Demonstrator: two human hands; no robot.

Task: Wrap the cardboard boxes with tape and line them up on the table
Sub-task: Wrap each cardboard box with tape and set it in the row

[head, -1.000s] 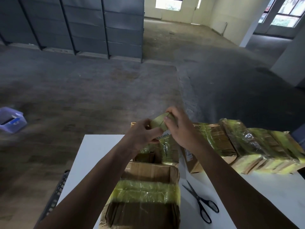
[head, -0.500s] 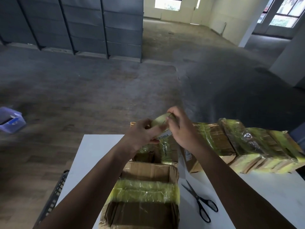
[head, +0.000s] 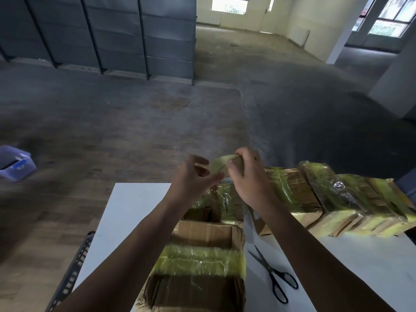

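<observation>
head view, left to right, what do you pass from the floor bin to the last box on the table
purple bin → slotted metal bar → near taped box → scissors → far-right wrapped box

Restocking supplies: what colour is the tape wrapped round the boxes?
Translucent yellow-green tape, clearest in the head view.
</observation>
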